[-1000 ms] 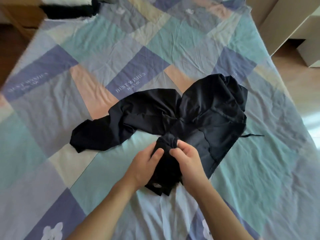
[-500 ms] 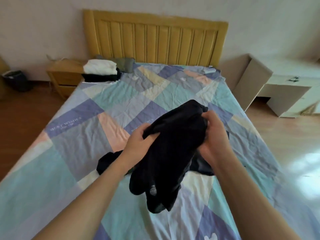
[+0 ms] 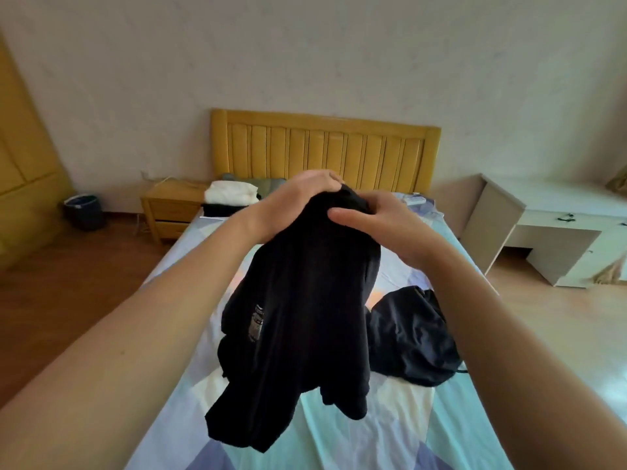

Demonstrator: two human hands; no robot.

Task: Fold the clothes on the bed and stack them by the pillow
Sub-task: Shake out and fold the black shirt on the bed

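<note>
I hold a black garment [image 3: 305,310] up in the middle of the frame, above the bed [image 3: 390,432]. My left hand [image 3: 291,201] grips its top edge from the left, fingers curled over the bunched cloth. My right hand [image 3: 380,222] pinches the same top edge from the right, the thumb lying across the front of the fabric. The two hands are close together, nearly touching at the top of the garment. The cloth hangs down loose and crumpled between my forearms, with a small pale label [image 3: 257,322] showing on its left side.

A second dark garment [image 3: 410,337] lies in a heap on the patchwork bedcover, just right of the hanging one and lower in the frame.

Further up the frame, near the yellow headboard [image 3: 325,147], a folded stack [image 3: 230,198] sits at the bed's upper left corner: a white piece on top of a black one, beside a grey-green pillow [image 3: 268,183]. A wooden nightstand [image 3: 173,208] stands left of the bed, and a white desk [image 3: 556,228] stands at the right edge of the frame.
</note>
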